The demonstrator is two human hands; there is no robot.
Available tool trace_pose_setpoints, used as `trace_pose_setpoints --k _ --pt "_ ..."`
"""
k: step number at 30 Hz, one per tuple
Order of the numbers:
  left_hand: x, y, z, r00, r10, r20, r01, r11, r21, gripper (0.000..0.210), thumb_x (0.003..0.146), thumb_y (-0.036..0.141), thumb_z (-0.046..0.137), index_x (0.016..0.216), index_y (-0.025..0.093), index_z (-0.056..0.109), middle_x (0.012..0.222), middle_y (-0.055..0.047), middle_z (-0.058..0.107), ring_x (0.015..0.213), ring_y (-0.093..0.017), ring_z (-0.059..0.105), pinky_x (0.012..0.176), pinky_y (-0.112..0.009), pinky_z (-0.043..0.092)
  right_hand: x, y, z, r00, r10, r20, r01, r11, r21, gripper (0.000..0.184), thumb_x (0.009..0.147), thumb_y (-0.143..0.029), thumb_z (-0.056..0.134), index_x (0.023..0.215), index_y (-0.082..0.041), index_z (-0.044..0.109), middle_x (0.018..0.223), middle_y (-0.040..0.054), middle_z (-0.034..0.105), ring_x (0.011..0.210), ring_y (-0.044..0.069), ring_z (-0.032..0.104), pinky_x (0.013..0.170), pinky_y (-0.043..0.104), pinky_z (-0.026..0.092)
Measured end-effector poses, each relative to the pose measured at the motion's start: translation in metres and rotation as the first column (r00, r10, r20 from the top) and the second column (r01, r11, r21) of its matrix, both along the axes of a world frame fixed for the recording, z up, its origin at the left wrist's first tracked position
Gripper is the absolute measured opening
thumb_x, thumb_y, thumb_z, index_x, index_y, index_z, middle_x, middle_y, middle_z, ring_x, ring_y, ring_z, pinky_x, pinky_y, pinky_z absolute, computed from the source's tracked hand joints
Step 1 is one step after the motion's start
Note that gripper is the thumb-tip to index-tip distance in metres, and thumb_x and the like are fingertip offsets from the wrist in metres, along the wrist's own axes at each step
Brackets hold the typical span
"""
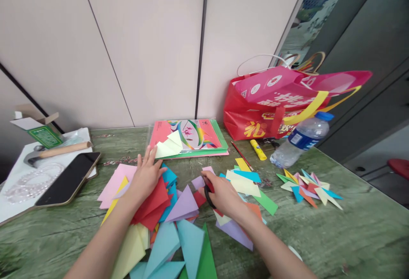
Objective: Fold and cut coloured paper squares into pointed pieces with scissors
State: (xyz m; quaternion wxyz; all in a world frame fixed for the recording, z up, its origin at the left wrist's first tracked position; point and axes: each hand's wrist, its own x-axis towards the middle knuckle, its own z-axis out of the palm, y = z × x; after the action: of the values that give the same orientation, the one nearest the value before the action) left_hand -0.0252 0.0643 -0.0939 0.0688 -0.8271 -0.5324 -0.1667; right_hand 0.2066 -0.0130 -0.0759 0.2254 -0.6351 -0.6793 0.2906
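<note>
My left hand (pixel 147 179) lies with fingers spread over a pile of coloured paper, its fingertips near pale cream folded paper (pixel 169 146). Beside it are red paper sheets (pixel 153 208), blue paper (pixel 169 179) and pink paper (pixel 119 181). My right hand (pixel 222 194) is closed round the black looped handle (pixel 209 197) of what look like scissors; the blades are hidden. Around that hand lie a purple folded piece (pixel 184 204), cream strips (pixel 244 184) and a green strip (pixel 266 202). Light blue folded pieces (pixel 162 245) spread out nearer to me.
At right sit a multicoloured paper star (pixel 309 187), a water bottle (pixel 302 138), a glue stick (pixel 258 149) and a red pencil (pixel 242 155). Behind stand a red bag (pixel 255 113) and a paper pack (pixel 204 134). A phone (pixel 70 179) and hammer (pixel 60 150) lie left.
</note>
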Motion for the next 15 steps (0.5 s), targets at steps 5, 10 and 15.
trace_pose_setpoints --k 5,10,15 --pt "-0.004 0.006 -0.011 1.0 -0.016 0.017 0.015 0.998 0.06 0.029 0.088 0.022 0.041 0.108 0.011 0.059 0.132 -0.022 0.049 0.132 -0.04 0.025 0.097 -0.069 0.023 0.011 0.004 0.002 0.978 -0.21 0.01 0.21 0.978 0.004 0.038 0.073 -0.006 0.055 0.11 -0.012 0.056 0.099 0.0208 0.065 0.1 0.038 0.057 0.082 0.047 0.036" --pt "0.007 -0.002 0.014 0.992 -0.064 0.105 0.041 0.978 0.203 0.034 0.089 0.018 0.036 0.117 0.005 0.051 0.126 -0.025 0.053 0.132 -0.035 0.029 0.099 -0.056 0.035 0.003 0.004 0.004 0.949 -0.138 -0.284 0.149 0.989 0.019 0.03 0.081 -0.021 0.054 0.111 -0.018 0.051 0.107 0.0131 0.065 0.103 0.027 0.06 0.086 0.038 0.043" --pt "0.029 -0.033 0.054 0.929 -0.353 0.112 0.288 0.879 0.379 0.031 0.087 0.006 0.041 0.116 0.013 0.051 0.129 -0.014 0.055 0.131 -0.024 0.033 0.104 -0.045 0.036 -0.004 0.003 0.0 0.44 -0.059 -0.896 -0.011 0.997 -0.071 0.05 0.077 -0.061 0.051 0.102 -0.018 0.055 0.091 0.0113 0.072 0.082 0.025 0.069 0.075 0.042 0.053"
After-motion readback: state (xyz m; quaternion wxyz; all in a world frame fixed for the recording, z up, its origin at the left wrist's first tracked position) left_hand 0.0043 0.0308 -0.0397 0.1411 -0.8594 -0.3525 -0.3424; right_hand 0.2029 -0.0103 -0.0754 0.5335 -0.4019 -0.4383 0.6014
